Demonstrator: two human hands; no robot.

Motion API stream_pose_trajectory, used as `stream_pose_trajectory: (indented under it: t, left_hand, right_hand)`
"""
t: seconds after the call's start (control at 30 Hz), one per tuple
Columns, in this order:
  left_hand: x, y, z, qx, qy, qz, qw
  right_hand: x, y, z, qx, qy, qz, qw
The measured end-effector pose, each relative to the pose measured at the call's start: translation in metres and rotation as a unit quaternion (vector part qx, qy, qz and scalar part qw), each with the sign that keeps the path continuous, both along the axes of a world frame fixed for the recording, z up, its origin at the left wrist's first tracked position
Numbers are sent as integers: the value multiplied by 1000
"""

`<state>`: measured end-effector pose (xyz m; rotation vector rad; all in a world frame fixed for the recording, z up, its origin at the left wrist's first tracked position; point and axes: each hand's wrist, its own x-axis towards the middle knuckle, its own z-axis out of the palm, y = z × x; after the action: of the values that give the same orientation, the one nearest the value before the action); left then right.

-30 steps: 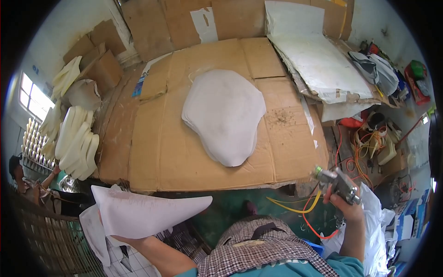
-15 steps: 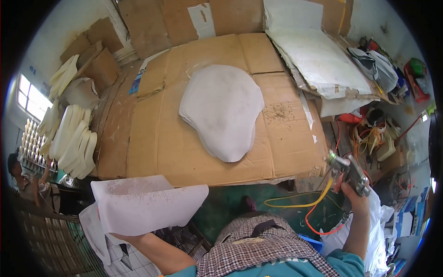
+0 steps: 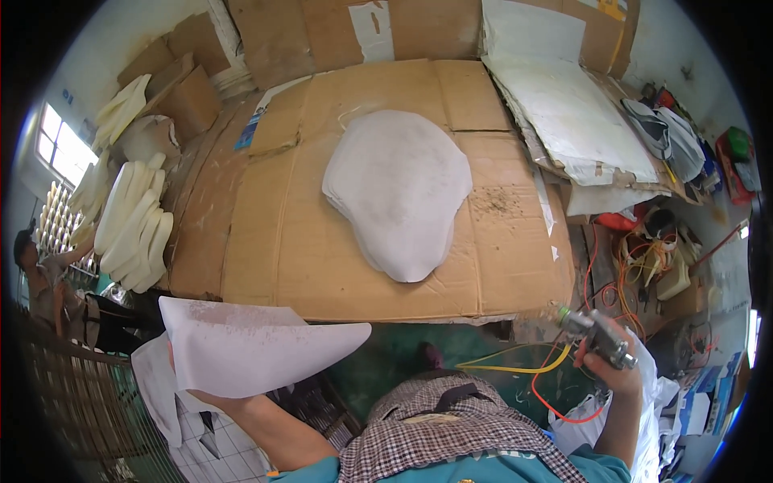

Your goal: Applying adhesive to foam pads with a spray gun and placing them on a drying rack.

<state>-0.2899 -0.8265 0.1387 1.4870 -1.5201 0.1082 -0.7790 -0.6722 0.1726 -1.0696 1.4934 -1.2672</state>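
Observation:
My left hand [image 3: 211, 399] is mostly hidden behind a pale lilac-grey sheet of padded fabric [image 3: 241, 354], which it holds up at the lower left. The sheet is curled, with a speckled patch along its upper fold. In my right hand [image 3: 615, 362] is a metal spray gun [image 3: 594, 332], its nozzle pointing up and left toward the table's near right corner. A yellow hose [image 3: 515, 369] and a red hose [image 3: 555, 414] trail by it. A rounded seat-shaped pad [image 3: 398, 189], pale grey and narrowing toward me, lies on the cardboard-covered table [image 3: 258, 266], apart from both hands.
Cream foam pieces [image 3: 133, 225] are stacked on the left, below a cardboard box [image 3: 189, 101]. White sheets [image 3: 568, 113] lie at the back right, near tangled hoses [image 3: 640, 249]. A person [image 3: 52, 278] is at far left. A white plastic bag [image 3: 648, 402] hangs beside my right arm.
The spray gun has come slightly lower and left, its nozzle tilted flatter. The left-hand sheet has shifted a little, its free end stretching right. The whole view has moved slightly.

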Motion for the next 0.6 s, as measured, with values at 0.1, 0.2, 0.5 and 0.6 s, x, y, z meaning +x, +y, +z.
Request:
stream_pose_trajectory:
  t: [0.1, 0.2, 0.5, 0.6]
  left_hand:
    - [18, -6, -12, 20, 498, -201, 843]
    - [15, -9, -10, 22, 613, -333, 716]
    - [-68, -21, 44, 4, 598, -51, 800]
    - [-35, -21, 30, -38, 624, -322, 712]
  right_hand:
    - [3, -9, -2, 22, -21, 69, 997]
    - [8, -28, -4, -30, -39, 30, 998]
    - [-33, -50, -18, -19, -26, 5, 999]
    - [-33, -87, -38, -24, -38, 0, 999]
